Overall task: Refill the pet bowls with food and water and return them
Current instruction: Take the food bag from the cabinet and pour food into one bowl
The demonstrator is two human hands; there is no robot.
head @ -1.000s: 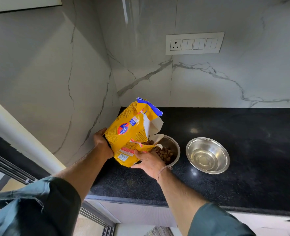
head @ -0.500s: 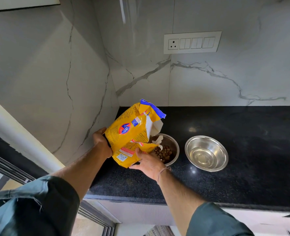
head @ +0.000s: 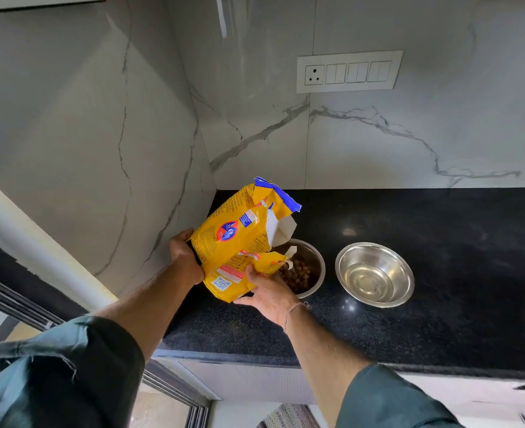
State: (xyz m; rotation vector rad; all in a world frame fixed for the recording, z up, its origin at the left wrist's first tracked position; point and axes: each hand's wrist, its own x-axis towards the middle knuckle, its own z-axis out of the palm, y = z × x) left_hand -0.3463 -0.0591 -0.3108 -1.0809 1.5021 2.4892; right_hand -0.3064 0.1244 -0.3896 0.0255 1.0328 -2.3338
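Tipping the yellow food bag toward the food bowl, the person is working through the feeding half of the job, I would say. The left hand is gripping the bag's closed end at nine o'clock, fingers wrapped round it. The right hand is holding the underside near the torn mouth, thumb pressing on top and fingers beneath. The bag's mouth is hanging just over the bowl's nine o'clock rim, and brown kibble is lying inside; I cannot tell whether any is falling. The water bowl is sitting at three o'clock of the food bowl, just beside it on the black table, and whether it is holding water I cannot tell. The next move is probably calling for righting the bag without scattering pieces and setting it down so the hands are free for the bowls.
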